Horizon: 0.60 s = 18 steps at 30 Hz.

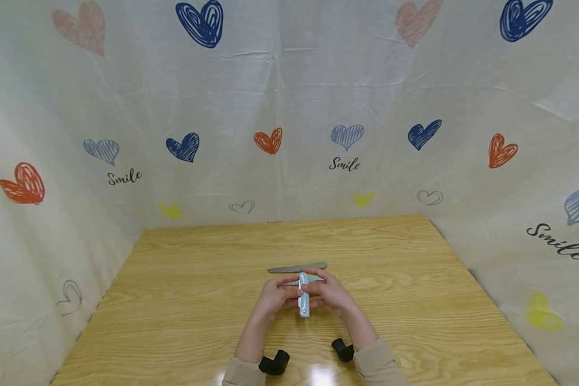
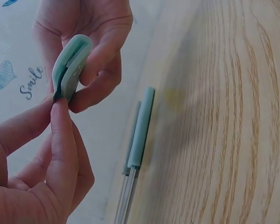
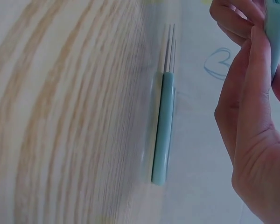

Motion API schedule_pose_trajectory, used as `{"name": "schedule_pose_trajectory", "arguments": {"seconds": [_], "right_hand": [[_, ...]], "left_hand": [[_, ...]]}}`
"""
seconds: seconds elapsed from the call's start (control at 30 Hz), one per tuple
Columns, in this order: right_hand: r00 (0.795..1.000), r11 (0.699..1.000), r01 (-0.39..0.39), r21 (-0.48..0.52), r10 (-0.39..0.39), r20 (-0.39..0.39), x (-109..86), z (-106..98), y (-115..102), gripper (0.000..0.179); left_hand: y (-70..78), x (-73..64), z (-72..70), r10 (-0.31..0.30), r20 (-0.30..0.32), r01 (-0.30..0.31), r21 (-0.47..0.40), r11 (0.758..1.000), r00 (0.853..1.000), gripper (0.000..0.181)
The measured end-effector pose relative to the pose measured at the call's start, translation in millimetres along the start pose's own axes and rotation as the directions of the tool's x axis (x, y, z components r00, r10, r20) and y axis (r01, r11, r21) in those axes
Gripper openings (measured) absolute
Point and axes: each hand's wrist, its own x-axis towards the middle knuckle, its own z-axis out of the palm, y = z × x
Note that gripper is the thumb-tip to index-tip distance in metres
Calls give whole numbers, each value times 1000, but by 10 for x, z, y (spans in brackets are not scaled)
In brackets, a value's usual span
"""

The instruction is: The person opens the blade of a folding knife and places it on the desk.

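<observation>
A pale green folding knife (image 1: 304, 306), its slotted handle end-on in the left wrist view, is held up between both hands. My left hand (image 1: 272, 296) pinches its slotted edge between thumb and forefinger. From the other side, my right hand (image 1: 336, 295) grips the handle with thumb and fingers. Something dark shows inside the slot (image 2: 62, 77). Just beyond the hands, a knife with a grey-green handle (image 1: 313, 265) lies unfolded on the table, blade to the left. A second green-handled knife (image 1: 313, 279) lies nearer, partly hidden by the hands.
The wood-grain table (image 1: 198, 300) is bordered by a white curtain (image 1: 299, 187) printed with hearts and "Smile". Black elbow-shaped pieces (image 1: 275, 363) show beside the wrists, next to the beige sleeves (image 1: 378, 363).
</observation>
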Motion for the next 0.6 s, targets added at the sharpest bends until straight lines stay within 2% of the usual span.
{"name": "schedule_pose_trajectory", "arguments": {"seconds": [0.3,0.6], "right_hand": [[1000,1000,-9,10,9,-20,11,-7,16,56],[999,1000,-14,19,15,-43,4,12,2,54]], "left_hand": [[-52,25,3,-12,-7,12,-38,999,1000,48],[-60,8,4,2,-5,-2,-73,997,1000,47]]}}
